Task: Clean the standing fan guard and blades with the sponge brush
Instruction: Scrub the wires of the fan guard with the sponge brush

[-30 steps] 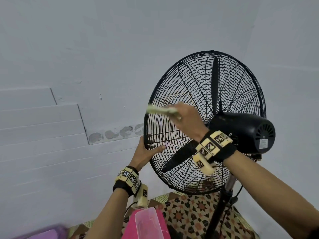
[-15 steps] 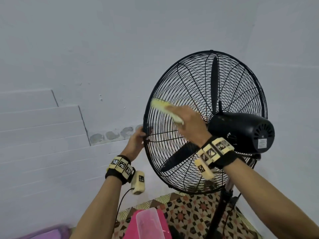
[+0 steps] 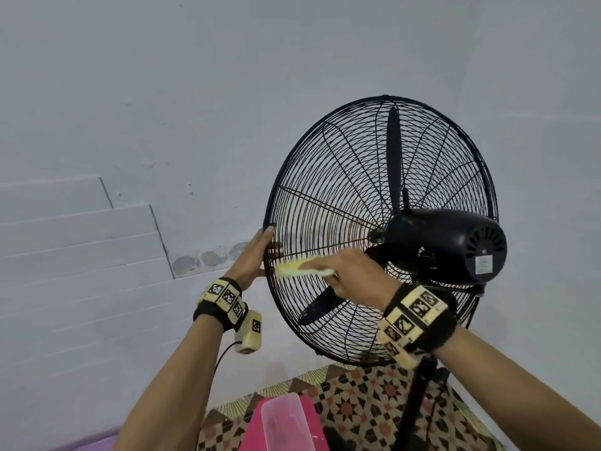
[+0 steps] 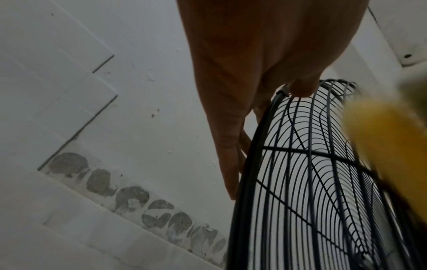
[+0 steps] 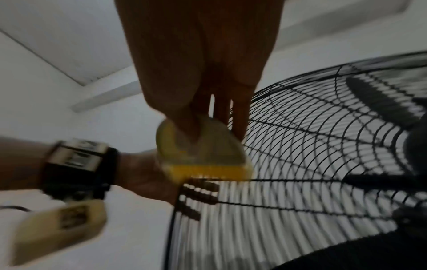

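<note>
A black standing fan is seen from behind, with its wire guard (image 3: 328, 177), blades (image 3: 393, 157) and motor housing (image 3: 448, 245). My left hand (image 3: 257, 255) holds the guard's left rim; its thumb lies on the rear side and its fingers (image 5: 201, 193) show through the wires on the front. My right hand (image 3: 354, 275) grips a yellow sponge brush (image 3: 302, 268) and presses it against the rear guard near the left rim, just below a horizontal spoke. The brush (image 5: 208, 160) is blurred in the right wrist view. It also fills the right edge as a yellow brush (image 4: 388, 137) in the left wrist view.
The fan's black pole (image 3: 416, 402) drops to a patterned floor mat (image 3: 357, 402). A pink container (image 3: 286, 421) with a clear lid sits below my arms. A white wall (image 3: 162, 125) with stepped tiling (image 3: 65, 255) stands close behind the fan.
My right hand has swept the sponge brush down the guard's left side, from above the horizontal spoke to below it. My left hand shifted slightly up the rim.
</note>
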Available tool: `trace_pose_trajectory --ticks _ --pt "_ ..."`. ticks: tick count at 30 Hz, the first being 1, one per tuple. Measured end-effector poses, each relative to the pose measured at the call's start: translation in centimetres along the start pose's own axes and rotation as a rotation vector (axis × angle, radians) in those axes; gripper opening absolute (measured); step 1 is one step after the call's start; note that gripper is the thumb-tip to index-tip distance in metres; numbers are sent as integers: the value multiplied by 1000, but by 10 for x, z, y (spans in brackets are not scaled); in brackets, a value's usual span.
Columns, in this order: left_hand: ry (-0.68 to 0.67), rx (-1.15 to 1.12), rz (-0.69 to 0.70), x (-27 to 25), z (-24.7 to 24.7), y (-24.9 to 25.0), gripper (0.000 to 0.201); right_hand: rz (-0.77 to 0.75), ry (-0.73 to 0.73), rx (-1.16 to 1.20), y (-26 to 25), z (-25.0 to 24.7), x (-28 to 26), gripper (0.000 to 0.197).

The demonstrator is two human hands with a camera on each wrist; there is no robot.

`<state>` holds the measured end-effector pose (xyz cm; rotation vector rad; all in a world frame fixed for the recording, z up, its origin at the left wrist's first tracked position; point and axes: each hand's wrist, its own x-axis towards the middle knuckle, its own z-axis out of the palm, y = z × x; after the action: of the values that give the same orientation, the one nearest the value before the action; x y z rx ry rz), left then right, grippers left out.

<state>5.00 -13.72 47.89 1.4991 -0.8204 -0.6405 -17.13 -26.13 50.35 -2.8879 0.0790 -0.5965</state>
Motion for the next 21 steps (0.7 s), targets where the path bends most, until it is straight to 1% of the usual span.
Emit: trace_pose_trajectory --ticks 1,2,3,4,5,6,7,8,10,11,12,13,14,16,17,18,19,20,21 --pt "15 2 -10 1 0 4 37 -13 -22 1 2 -2 0 49" --pt "29 10 -12 3 0 7 37 -3 29 25 3 -7 5 47" --pt "43 18 -7 6 0 12 35 23 137 62 6 -15 12 46" --pt "53 19 7 8 1 18 34 51 286 94 7 -26 19 46" --pt "56 16 22 8 2 26 37 77 424 116 6 -34 24 48" --pt "52 25 32 10 4 34 44 92 505 117 5 -37 25 52" --pt "45 65 35 11 7 42 53 90 503 93 2 -33 23 57" --pt "37 119 31 11 9 48 62 69 434 60 -2 -25 17 63" --pt "38 231 1 13 11 56 88 41 195 33 -13 -3 -2 67" --pt "43 270 -20 15 10 59 97 41 83 28 -15 6 -10 65" --pt "42 289 -36 17 7 61 100 43 26 21 -13 10 -14 62" --pt "33 292 -49 18 5 62 99 57 39 36 -11 8 -13 59" --pt "21 286 -56 20 4 62 96 85 107 72 -9 1 -10 57" --pt "16 265 -56 22 3 63 87 112 352 132 -2 -17 4 62" --pt "17 262 -52 21 4 63 87 123 465 142 -1 -23 10 66" --pt "16 264 -44 21 6 63 89 137 526 130 0 -25 13 69" --pt "19 266 -33 21 8 62 93 144 522 102 -1 -23 13 71" --pt "29 264 -17 19 9 61 96 142 456 74 -2 -18 9 73" --pt "46 253 -5 17 10 61 99 134 347 58 -4 -10 2 74"
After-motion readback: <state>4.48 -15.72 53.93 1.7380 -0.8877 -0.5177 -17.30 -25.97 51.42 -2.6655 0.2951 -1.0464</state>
